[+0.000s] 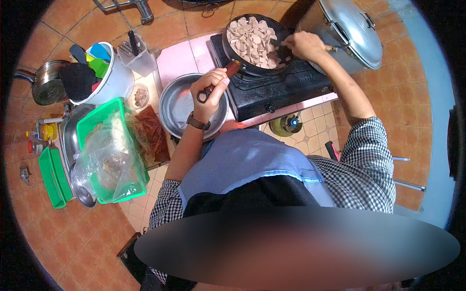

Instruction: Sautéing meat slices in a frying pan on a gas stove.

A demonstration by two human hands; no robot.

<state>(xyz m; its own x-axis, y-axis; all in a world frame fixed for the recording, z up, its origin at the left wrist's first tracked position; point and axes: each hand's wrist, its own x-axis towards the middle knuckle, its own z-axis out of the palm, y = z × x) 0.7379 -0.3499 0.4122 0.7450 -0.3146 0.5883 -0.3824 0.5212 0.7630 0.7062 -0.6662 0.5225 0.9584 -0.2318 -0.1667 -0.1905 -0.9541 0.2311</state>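
Observation:
A dark frying pan (233, 54) full of pale, thin round slices (255, 42) sits on a black portable gas stove (276, 89). My left hand (210, 91), with a watch on its wrist, grips the pan's brown handle (233, 68). At the pan's right rim my right hand (305, 45) is closed around a wooden-handled utensil (330, 48); the utensil's working end is not clear to see. Beneath my left hand and forearm stands a wide metal bowl (174, 105) with nothing visible in it.
A large lidded metal pot (355, 32) leans close at the right. To the left are a white bucket of utensils (122, 82), a clear container (145, 60), a bag of red-brown contents (154, 132) and a green basket (140, 182) with plastic bags. A gas cylinder (280, 126) stands below the counter.

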